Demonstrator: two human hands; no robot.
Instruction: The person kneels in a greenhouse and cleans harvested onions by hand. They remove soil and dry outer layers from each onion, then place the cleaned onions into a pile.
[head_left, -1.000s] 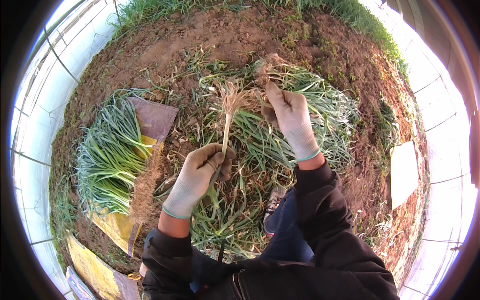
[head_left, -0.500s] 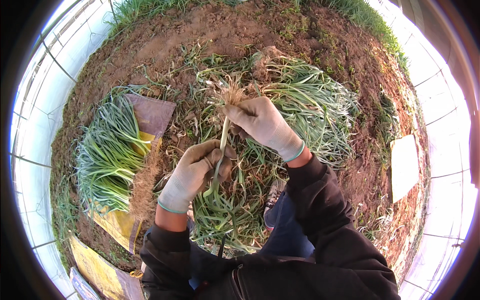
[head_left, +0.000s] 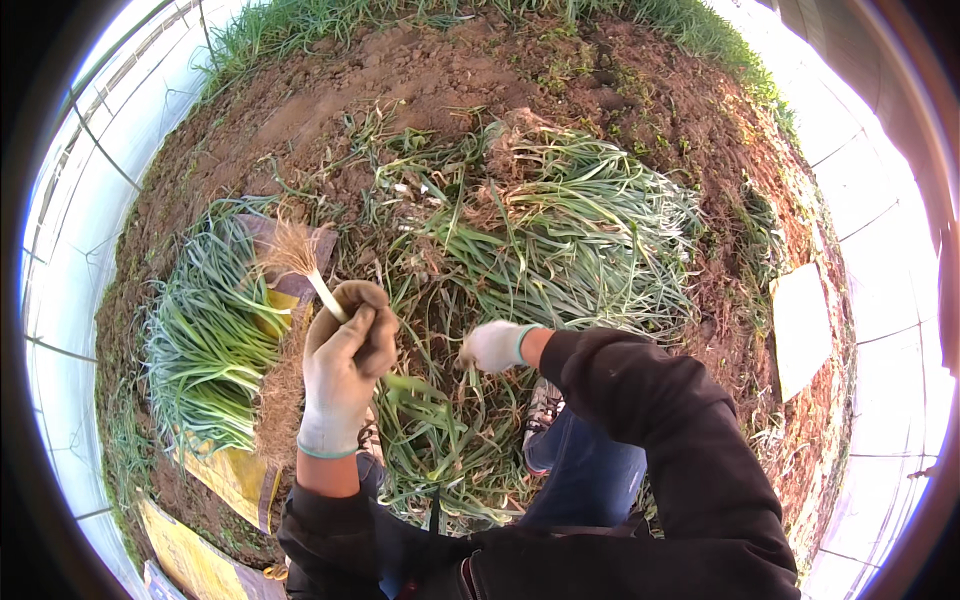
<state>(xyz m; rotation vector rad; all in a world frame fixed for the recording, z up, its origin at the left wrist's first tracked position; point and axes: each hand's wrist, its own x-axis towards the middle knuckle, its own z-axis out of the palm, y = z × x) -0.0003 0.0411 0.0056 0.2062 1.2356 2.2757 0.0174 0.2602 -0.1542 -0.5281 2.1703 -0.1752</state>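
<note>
My left hand [head_left: 345, 350], in a pale work glove, is closed round the white stem of a green onion [head_left: 325, 294]. Its bushy tan roots point up and left, above the edge of a bundled heap. Below the glove the onion's green leaves [head_left: 412, 388] come out and hang toward the ground. My right hand [head_left: 495, 346], gloved too, is apart from the stem, over the litter between my feet. Its fingers are curled in; whatever they may hold is hidden.
At left, a heap of green onions [head_left: 215, 340] lies on yellow and brown sheeting [head_left: 232, 478], roots facing me. A larger loose pile [head_left: 600, 240] spreads at right. Stripped leaves [head_left: 440, 450] cover the ground by my shoes. A pale sheet [head_left: 802, 330] lies far right.
My left hand has lifted and tilted the onion left, its roots swinging toward the left heap. My right hand has let go near the roots and dropped down toward my feet.
</note>
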